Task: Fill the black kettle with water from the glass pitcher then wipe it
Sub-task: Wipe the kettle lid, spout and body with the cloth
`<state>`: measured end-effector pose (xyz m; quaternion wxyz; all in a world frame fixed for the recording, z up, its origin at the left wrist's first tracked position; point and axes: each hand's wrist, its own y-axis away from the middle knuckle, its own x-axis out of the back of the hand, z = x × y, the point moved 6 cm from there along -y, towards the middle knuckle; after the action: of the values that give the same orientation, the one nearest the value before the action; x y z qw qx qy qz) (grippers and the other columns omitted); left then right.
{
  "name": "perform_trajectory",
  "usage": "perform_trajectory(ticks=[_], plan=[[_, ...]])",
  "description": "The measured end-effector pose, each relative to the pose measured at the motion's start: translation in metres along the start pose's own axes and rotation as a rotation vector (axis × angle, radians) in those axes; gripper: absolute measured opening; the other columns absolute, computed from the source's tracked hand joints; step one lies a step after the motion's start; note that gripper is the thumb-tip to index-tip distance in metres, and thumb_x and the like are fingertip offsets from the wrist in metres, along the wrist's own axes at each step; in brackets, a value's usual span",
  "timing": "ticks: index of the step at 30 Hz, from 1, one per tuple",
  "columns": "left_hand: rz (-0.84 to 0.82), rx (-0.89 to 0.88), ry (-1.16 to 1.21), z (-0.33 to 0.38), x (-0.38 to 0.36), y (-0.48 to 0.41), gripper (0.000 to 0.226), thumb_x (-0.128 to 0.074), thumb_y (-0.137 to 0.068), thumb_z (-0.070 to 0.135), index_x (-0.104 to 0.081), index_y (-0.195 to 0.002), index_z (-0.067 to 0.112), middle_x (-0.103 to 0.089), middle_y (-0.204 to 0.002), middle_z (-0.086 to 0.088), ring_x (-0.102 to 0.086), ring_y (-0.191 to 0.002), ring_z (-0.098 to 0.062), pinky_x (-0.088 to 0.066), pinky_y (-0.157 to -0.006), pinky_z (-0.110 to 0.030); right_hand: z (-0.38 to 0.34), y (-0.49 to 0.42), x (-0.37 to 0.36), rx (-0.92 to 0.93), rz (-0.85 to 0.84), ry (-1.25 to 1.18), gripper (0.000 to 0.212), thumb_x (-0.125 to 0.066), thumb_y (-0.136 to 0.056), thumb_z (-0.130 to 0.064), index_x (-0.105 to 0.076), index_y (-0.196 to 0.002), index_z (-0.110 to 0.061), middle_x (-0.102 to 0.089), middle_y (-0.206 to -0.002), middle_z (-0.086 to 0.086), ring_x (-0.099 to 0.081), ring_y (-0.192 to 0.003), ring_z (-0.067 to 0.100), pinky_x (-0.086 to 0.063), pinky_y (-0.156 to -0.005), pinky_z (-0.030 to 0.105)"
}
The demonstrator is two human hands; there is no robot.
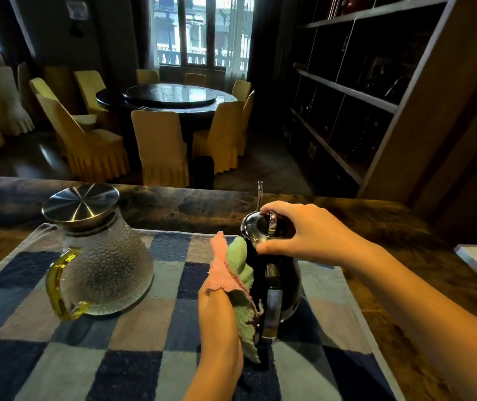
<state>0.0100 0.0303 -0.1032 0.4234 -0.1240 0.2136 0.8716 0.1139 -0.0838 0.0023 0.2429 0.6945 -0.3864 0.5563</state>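
Dim room, bright window (pixel 202 27) backlight, wide-angle edge distortion.

**Both hands busy, forearms bare**

The left hand (pixel 220 311) rises from the lower edge, wrist straight, fingers curled round a cloth (pixel 233 273) and pressing it sideways. The right hand (pixel 306 233) reaches in from the right on a slanting forearm, fingers arched over the kettle (pixel 290 282) top, thumb at its rim.

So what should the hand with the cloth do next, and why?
Probably slide the cloth down and round the black kettle's side. The left hand holds it there, the right hand holds the lid, and the glass pitcher stands aside.
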Motion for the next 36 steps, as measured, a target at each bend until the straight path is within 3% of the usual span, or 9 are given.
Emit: perform_trajectory(ticks=[6, 12, 16, 20, 22, 26, 30, 33, 36], plan=[[-0.246, -0.491, -0.624, 0.015, -0.022, 0.031, 0.028, -0.049, -0.078, 0.054, -0.061, -0.085, 0.030, -0.063, -0.081, 0.007, -0.058, -0.074, -0.004, -0.047, -0.064, -0.021, 0.005, -0.009, 0.013, 0.133, -0.110, -0.151, 0.049, -0.068, -0.077, -0.053, -0.063, -0.119, -0.027, -0.068, -0.109, -0.011, -0.062, -0.097, 0.005, -0.054, -0.085, 0.033], [-0.430, -0.176, -0.976, 0.026, -0.041, 0.007, 0.054, -0.048, -0.085, 0.058, -0.028, -0.051, 0.022, -0.023, -0.049, 0.006, -0.021, -0.043, -0.010, -0.019, -0.045, -0.024, -0.014, -0.020, 0.013, 0.278, 0.015, 0.231, 0.060, -0.061, -0.072, -0.070, -0.060, -0.100, -0.017, -0.064, -0.091, 0.000, -0.061, -0.082, 0.022, -0.048, -0.062, 0.033], [-0.412, 0.059, -0.979, 0.032, -0.049, -0.002, 0.054, -0.056, -0.085, 0.049, -0.028, -0.049, 0.021, -0.026, -0.040, 0.009, -0.027, -0.034, -0.007, -0.028, -0.039, -0.014, -0.014, -0.022, 0.015, 0.343, 0.028, 0.217, 0.060, -0.062, -0.073, -0.070, -0.060, -0.098, -0.015, -0.061, -0.087, 0.002, -0.062, -0.083, 0.026, -0.042, -0.060, 0.031], [-0.210, -0.118, -0.978, 0.029, -0.047, 0.017, 0.057, -0.045, -0.085, 0.063, -0.026, -0.050, 0.021, -0.025, -0.044, 0.004, -0.025, -0.043, -0.012, -0.024, -0.047, -0.023, -0.011, -0.019, 0.014, 0.405, 0.080, 0.211, 0.059, -0.058, -0.077, -0.069, -0.058, -0.098, -0.014, -0.063, -0.094, 0.006, -0.057, -0.078, 0.025, -0.043, -0.061, 0.032], [-0.076, -0.203, -0.781, 0.010, -0.040, 0.033, 0.055, -0.046, -0.082, 0.067, -0.041, -0.056, 0.019, -0.044, -0.054, -0.010, -0.042, -0.051, -0.017, -0.033, -0.055, -0.031, -0.007, -0.018, 0.011, 0.419, 0.096, 0.161, 0.061, -0.057, -0.075, -0.071, -0.057, -0.098, -0.015, -0.063, -0.094, 0.006, -0.058, -0.079, 0.026, -0.045, -0.062, 0.033], [0.136, -0.425, -0.513, -0.038, -0.027, 0.065, 0.050, -0.042, -0.087, 0.055, -0.060, -0.082, 0.008, -0.061, -0.072, -0.005, -0.057, -0.066, -0.006, -0.045, -0.062, -0.019, 0.001, -0.017, 0.003, 0.431, 0.114, 0.009, 0.064, -0.055, -0.073, -0.074, -0.057, -0.103, -0.018, -0.066, -0.099, 0.004, -0.063, -0.091, 0.030, -0.052, -0.071, 0.039], [0.234, -0.440, -0.446, -0.036, -0.037, 0.069, 0.032, -0.034, -0.086, 0.049, -0.058, -0.076, 0.031, -0.063, -0.072, 0.010, -0.059, -0.066, 0.008, -0.044, -0.058, -0.008, 0.004, -0.019, 0.000, 0.438, 0.143, -0.017, 0.065, -0.054, -0.074, -0.075, -0.058, -0.107, -0.019, -0.067, -0.100, 0.004, -0.063, -0.092, 0.030, -0.051, -0.070, 0.038], [0.254, -0.369, -0.559, -0.013, -0.043, 0.050, 0.064, -0.031, -0.088, 0.064, -0.056, -0.067, 0.009, -0.059, -0.070, -0.003, -0.055, -0.062, -0.003, -0.045, -0.059, -0.021, 0.003, -0.018, 0.002, 0.448, 0.159, -0.005, 0.063, -0.054, -0.074, -0.075, -0.058, -0.099, -0.018, -0.066, -0.095, 0.004, -0.063, -0.088, 0.030, -0.049, -0.067, 0.037], [0.220, -0.334, -0.573, -0.008, -0.048, 0.044, 0.051, -0.030, -0.090, 0.061, -0.058, -0.069, 0.024, -0.060, -0.064, 0.010, -0.055, -0.056, 0.005, -0.045, -0.059, -0.019, 0.002, -0.015, 0.004, 0.450, 0.164, 0.001, 0.060, -0.054, -0.074, -0.075, -0.057, -0.092, -0.017, -0.065, -0.092, 0.005, -0.062, -0.085, 0.029, -0.043, -0.062, 0.033]])
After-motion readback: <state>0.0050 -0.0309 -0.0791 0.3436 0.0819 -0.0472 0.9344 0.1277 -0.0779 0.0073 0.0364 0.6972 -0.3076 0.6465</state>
